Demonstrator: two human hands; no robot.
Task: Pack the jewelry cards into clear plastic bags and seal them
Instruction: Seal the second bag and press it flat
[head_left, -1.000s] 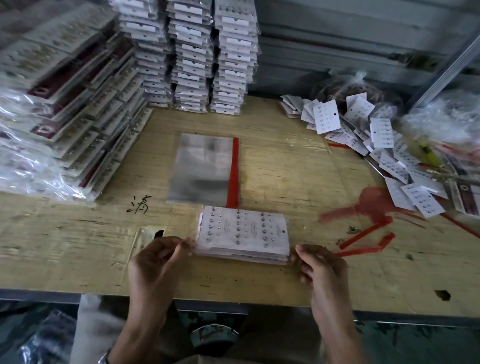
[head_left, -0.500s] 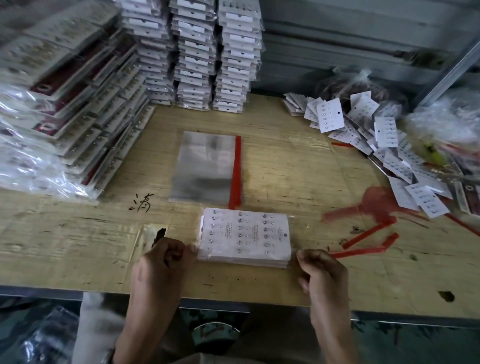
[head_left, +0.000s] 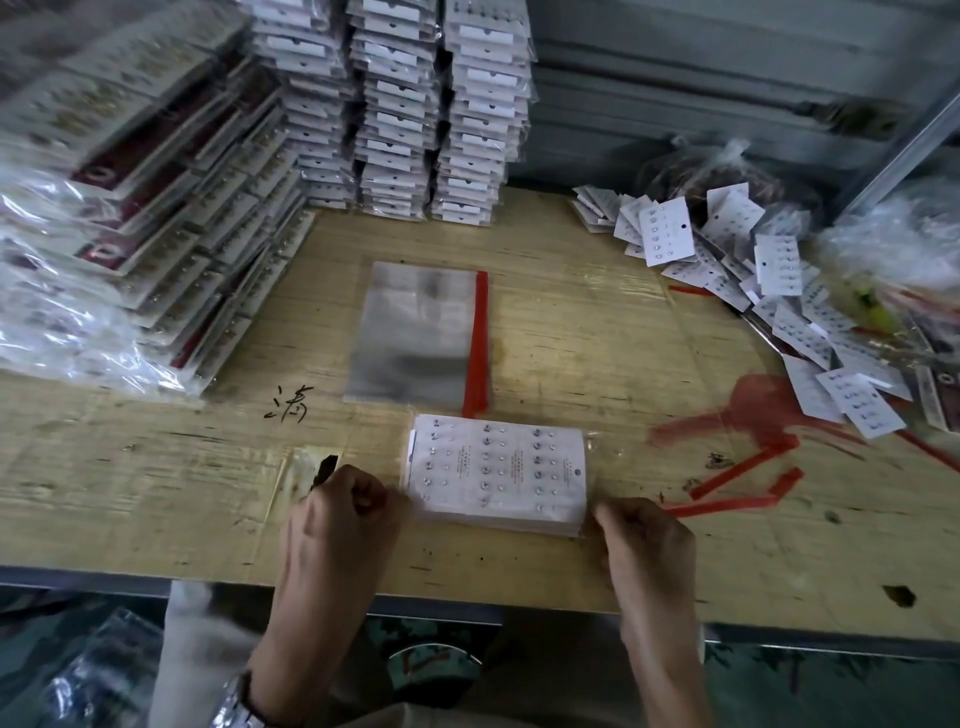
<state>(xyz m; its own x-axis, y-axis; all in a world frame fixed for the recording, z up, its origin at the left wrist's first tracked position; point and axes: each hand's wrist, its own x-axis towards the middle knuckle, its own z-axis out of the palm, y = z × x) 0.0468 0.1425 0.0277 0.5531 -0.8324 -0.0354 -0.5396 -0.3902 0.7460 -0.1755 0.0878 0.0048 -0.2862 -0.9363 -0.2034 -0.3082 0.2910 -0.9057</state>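
Note:
A stack of white jewelry cards (head_left: 496, 470) with rows of studs lies inside a clear plastic bag near the wooden table's front edge. My left hand (head_left: 345, 512) has its fingers curled at the stack's left end and seems to pinch the bag there. At the right end my right hand (head_left: 641, 535) pinches the bag's edge. A pile of empty clear bags (head_left: 415, 332) with a red adhesive strip (head_left: 477, 345) lies just behind the stack.
Tall stacks of bagged cards (head_left: 395, 104) stand at the back and slope along the left (head_left: 130, 208). Loose white cards (head_left: 769, 270) spread over the right side. Peeled red strips (head_left: 727, 488) lie right of my right hand. The table edge (head_left: 156, 577) runs below.
My left hand's fingers have curled in at the bag's left end. Both hands stay at the ends of the card stack, which has barely moved.

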